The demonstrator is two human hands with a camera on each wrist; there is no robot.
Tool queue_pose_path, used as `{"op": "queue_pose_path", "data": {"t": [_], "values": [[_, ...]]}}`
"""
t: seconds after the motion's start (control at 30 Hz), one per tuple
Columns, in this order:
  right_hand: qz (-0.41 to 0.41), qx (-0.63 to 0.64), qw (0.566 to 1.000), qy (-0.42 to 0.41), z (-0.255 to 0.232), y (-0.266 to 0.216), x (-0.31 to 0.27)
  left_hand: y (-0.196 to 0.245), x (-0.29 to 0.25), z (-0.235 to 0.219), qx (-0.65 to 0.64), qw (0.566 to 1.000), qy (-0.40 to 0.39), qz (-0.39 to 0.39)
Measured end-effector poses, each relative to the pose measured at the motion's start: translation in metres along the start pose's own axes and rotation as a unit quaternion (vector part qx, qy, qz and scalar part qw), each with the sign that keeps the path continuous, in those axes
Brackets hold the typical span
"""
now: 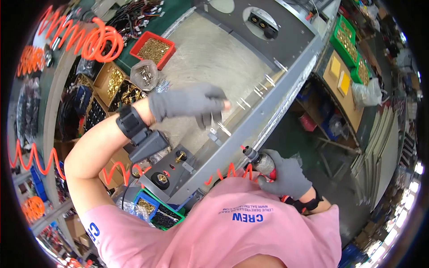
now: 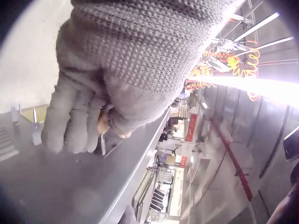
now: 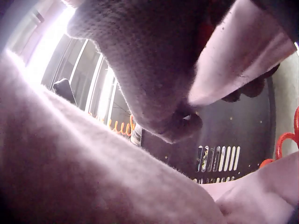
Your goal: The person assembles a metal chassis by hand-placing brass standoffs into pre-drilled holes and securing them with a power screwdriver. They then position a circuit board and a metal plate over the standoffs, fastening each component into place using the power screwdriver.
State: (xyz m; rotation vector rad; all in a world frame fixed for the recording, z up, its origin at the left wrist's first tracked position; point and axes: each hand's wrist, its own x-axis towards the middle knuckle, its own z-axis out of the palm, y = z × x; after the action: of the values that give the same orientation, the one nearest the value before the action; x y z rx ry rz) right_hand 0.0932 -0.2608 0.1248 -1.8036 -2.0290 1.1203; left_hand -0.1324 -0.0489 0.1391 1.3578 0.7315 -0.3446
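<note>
My left hand (image 1: 190, 103), in a grey knit glove with bare thumb and index tips, reaches over the grey sheet-metal housing (image 1: 250, 125). In the left wrist view its thumb and index tips come together, right by a thin light metal piece (image 2: 103, 145); I cannot tell whether they hold it. The other fingers hang bent over the metal. Low on the right, my gloved right hand (image 1: 288, 175) grips a power screwdriver (image 1: 264, 163) with a black nose, near the shirt front. In the right wrist view the glove (image 3: 145, 70) is dark and the tool is mostly hidden.
A red bin (image 1: 168, 52) of small brass parts and a plastic bag (image 1: 145, 75) of metal pieces stand beyond the left arm. Orange coiled hoses (image 1: 103, 42) hang at left. Green bins (image 1: 344, 42) and a brown board (image 1: 344, 94) lie at right.
</note>
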Motion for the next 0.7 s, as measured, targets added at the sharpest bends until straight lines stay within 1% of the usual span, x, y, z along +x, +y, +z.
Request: {"op": "queue_pose_path", "data": {"t": [0.07,0.13,0.17,0.2,0.23,0.27,0.3,0.33,0.4,0.47,0.5,0.53,0.57,0.6,0.67,0.7], "values": [[-0.001,-0.005,1.000,0.011,-0.001,0.007,-0.006,0.004,0.007,-0.014,0.012,0.995,0.083,0.049],[0.025,0.004,1.000,0.012,-0.006,0.012,-0.011,0.013,0.016,-0.021,0.029,0.995,0.071,0.059],[0.019,0.009,0.999,0.043,-0.001,0.023,-0.013,0.018,0.020,-0.024,0.033,0.994,0.079,0.066],[0.022,0.013,0.999,0.047,-0.004,0.026,-0.012,0.024,0.025,-0.026,0.036,0.993,0.090,0.072],[0.040,0.030,0.997,0.066,-0.007,0.028,-0.008,0.024,0.031,-0.029,0.027,0.991,0.097,0.088],[0.058,0.047,0.994,0.085,-0.011,0.029,-0.005,0.025,0.038,-0.028,0.030,0.991,0.094,0.084],[0.098,0.038,0.991,0.081,-0.017,0.029,-0.001,0.027,0.044,-0.025,0.016,0.991,0.094,0.090],[0.100,0.045,0.991,0.083,-0.020,0.032,0.001,0.030,0.050,-0.023,0.003,0.991,0.093,0.094],[0.116,0.065,0.986,0.098,-0.024,0.041,0.006,0.035,0.055,-0.010,0.022,0.993,0.091,0.078],[0.116,0.097,0.982,0.112,-0.026,0.047,0.012,0.038,0.058,-0.001,0.058,0.988,0.107,0.096],[0.104,0.081,0.987,0.095,-0.028,0.048,0.014,0.039,0.058,0.003,0.042,0.989,0.131,0.063],[0.093,0.065,0.990,0.079,-0.029,0.051,0.017,0.041,0.058,0.008,0.049,0.990,0.124,0.055],[0.072,0.078,0.991,0.085,-0.028,0.055,0.018,0.043,0.057,0.012,0.014,0.986,0.158,0.056],[0.077,0.089,0.989,0.090,-0.028,0.058,0.020,0.045,0.058,0.012,-0.020,0.980,0.191,0.058],[0.055,0.071,0.993,0.073,-0.027,0.063,0.026,0.047,0.057,0.006,0.007,0.986,0.162,0.032],[0.054,0.087,0.993,0.055,-0.030,0.063,0.028,0.050,0.056,0.008,0.016,0.987,0.156,0.045]]}}
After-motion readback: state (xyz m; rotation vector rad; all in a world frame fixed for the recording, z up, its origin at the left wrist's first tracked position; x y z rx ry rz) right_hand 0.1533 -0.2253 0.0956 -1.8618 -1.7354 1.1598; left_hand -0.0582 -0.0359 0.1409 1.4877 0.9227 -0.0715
